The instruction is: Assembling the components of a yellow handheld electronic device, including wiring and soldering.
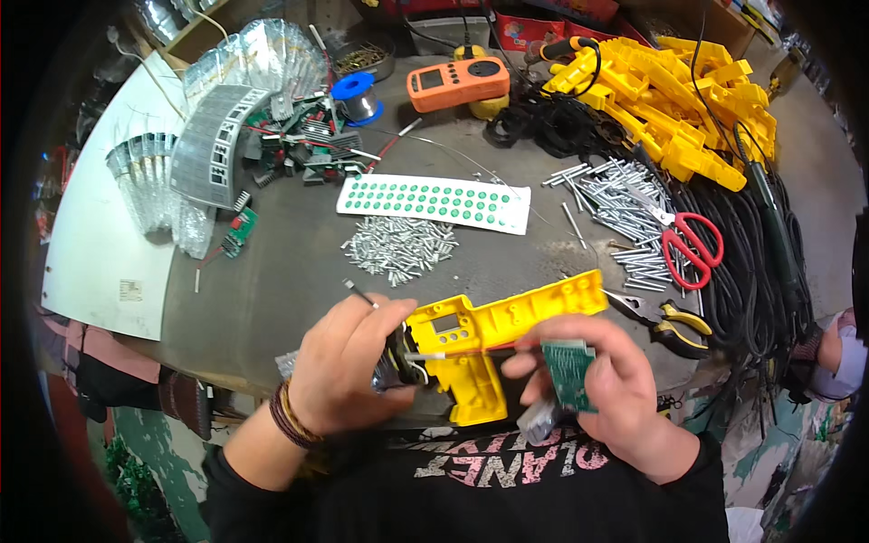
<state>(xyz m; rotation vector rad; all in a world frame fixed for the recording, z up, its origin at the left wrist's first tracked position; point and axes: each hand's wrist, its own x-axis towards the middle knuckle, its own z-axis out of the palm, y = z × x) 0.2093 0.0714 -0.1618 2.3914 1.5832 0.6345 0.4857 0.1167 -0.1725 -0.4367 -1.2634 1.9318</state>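
My left hand point(339, 362) is closed around a dark rounded part point(394, 360) with white and black wires, mostly hidden by the fingers. In my right hand point(620, 394) a green circuit board point(568, 376) is gripped between thumb and fingers. A shiny silvery piece point(538, 422) hangs just below the board. Red and white wires point(462, 353) stretch across from the dark part toward the board. Between my hands, at the table's front edge, lies a yellow plastic housing half point(534, 306), shaped like a pistol grip with a long arm.
Small screws point(400, 249) lie behind the housing, beside a sheet of green round stickers point(433, 204). To the right are long metal pins point(625, 204), red-handled scissors point(695, 249), pliers point(665, 324), black cables point(747, 262) and yellow housings point(670, 100). Circuit boards point(308, 149), solder point(356, 98) and an orange multimeter point(457, 83) stand farther back.
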